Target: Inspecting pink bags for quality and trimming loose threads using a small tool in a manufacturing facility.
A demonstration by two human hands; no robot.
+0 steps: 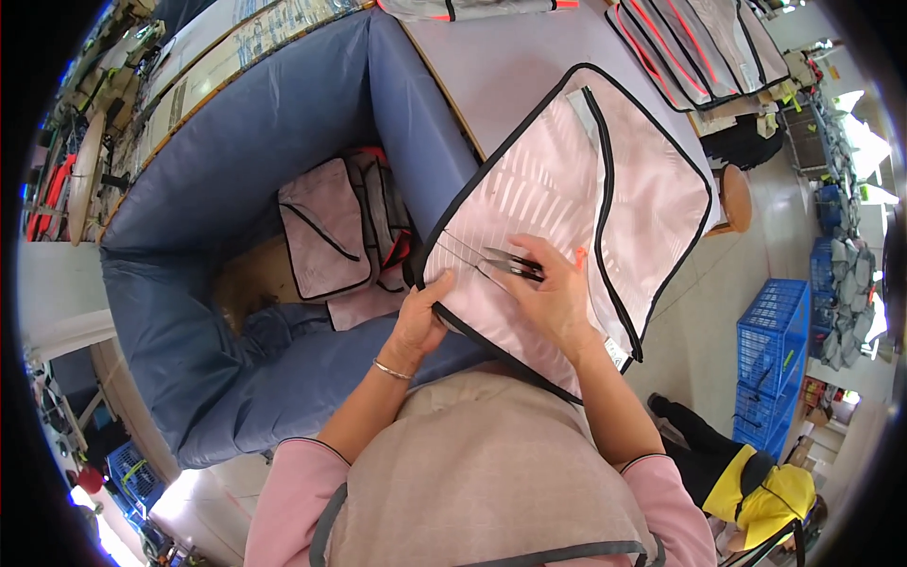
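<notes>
Your right hand (556, 298) had the snips (526, 272) gripped, blades pointing left toward the pink panel (539, 180) edge your left hand (422, 317) pinched.

pink short sleeves (295, 491), thin black cuff trim (323, 444) | beige apron (510, 463), dark grey edging (328, 524) | silver bangle (391, 369), left wrist

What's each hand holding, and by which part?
Left hand: the pale pink fabric panel, by its black-bound left edge, thumb on top. Right hand: small dark snips, by the handle end, tips pointing left.
</notes>
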